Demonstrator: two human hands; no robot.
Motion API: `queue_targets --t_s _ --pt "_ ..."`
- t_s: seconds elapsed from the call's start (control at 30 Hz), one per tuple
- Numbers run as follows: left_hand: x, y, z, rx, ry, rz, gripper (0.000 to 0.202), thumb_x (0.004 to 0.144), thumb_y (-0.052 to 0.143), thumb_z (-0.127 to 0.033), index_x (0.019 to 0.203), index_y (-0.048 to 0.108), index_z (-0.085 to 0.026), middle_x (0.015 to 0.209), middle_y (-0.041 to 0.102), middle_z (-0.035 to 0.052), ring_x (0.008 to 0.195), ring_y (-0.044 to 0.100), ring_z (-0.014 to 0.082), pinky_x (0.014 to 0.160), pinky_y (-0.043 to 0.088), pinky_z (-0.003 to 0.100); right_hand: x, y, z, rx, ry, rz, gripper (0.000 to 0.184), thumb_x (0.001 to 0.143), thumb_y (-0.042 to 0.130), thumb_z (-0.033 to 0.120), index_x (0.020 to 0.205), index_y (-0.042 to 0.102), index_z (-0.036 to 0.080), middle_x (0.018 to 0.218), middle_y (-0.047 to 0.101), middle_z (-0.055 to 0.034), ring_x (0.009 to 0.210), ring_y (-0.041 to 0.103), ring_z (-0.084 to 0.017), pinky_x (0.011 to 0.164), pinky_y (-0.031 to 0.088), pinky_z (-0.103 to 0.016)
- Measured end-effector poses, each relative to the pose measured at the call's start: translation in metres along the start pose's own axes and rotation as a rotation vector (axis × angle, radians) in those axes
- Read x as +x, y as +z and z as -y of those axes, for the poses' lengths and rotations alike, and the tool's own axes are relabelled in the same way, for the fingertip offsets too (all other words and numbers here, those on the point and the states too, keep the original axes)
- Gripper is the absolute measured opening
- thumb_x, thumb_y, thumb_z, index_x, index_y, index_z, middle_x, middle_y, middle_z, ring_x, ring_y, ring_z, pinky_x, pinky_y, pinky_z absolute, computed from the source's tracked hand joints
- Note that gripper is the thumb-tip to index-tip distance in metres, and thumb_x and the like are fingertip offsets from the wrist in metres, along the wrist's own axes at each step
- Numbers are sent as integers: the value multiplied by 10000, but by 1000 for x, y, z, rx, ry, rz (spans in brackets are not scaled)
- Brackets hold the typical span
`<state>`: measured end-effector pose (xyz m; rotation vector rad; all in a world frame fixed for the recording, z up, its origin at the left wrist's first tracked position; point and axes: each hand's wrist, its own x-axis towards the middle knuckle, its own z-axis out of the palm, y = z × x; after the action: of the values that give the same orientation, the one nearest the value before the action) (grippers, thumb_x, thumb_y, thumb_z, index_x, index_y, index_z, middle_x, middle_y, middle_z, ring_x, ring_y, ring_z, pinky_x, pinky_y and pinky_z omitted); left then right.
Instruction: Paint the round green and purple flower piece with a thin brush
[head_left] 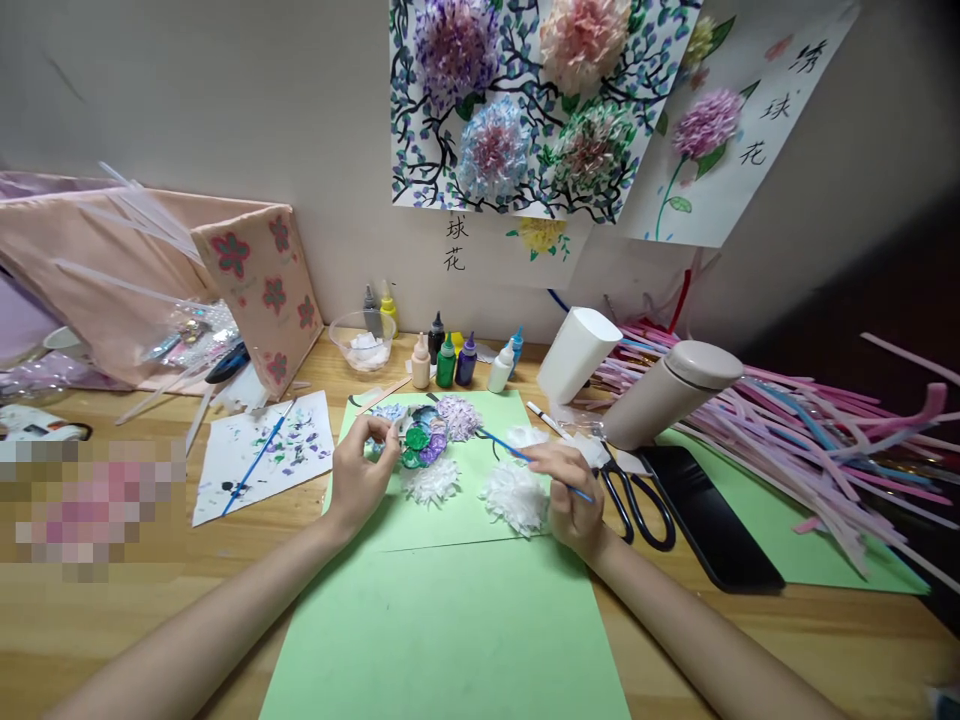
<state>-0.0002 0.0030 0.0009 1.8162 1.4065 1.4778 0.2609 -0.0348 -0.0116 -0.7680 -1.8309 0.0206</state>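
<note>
My left hand (365, 470) is closed, thumb and fingertips pinching a small white piece (403, 424), perhaps paper or tissue, over the left edge of a paint palette (426, 452) with green, purple and blue paint. Between the fingers of my right hand (574, 497) is a blue paintbrush (504, 446), its tip pointing left toward a purple-speckled paper flower (458, 418). A fluffy white paper flower (515, 497) lies just left of my right hand, and a smaller white one (431, 483) sits below the palette. All lie on green paper (450, 620).
Several paint bottles (445, 362) stand at the back beside a clear bowl (362, 340). At right are scissors (637, 500), a phone (712, 520), a tumbler (671, 395) and pipe cleaners (810, 420). Left lies a paint-stained sheet (300, 455) with another brush (259, 460).
</note>
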Motion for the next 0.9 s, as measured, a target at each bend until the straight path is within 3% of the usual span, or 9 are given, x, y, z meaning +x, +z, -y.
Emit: queue_targets --t_s 0.1,0.2,0.63,0.9 --pt "0 0 0 2 4 4 102 829 535 -234 742 506 -190 697 545 -23 664 519 111 666 421 240 3 1 7 4 -110 122 253 912 336 171 1093 513 192 998 664 -98 989 591 -202 789 493 -379" --pt "-1 0 1 9 9 6 107 830 534 -230 737 498 -191 704 546 -22 663 515 109 661 420 236 6 3 11 -11 -156 164 258 925 312 182 1091 510 178 986 673 -107 999 591 -194 785 498 -360" --pt "-5 -2 1 -4 129 -1 93 805 549 -165 744 485 -196 766 586 -4 743 570 125 710 450 250 14 4 19 -76 -181 151 271 927 314 202 1112 512 202 954 696 -87 929 628 -178 740 530 -336" --pt "-4 -1 2 -22 82 3 84 818 540 -184 755 486 -197 741 575 -7 710 563 126 704 458 260 16 3 21 -35 -214 170 283 933 292 194 1132 494 195 972 691 -100 940 627 -170 731 548 -325"
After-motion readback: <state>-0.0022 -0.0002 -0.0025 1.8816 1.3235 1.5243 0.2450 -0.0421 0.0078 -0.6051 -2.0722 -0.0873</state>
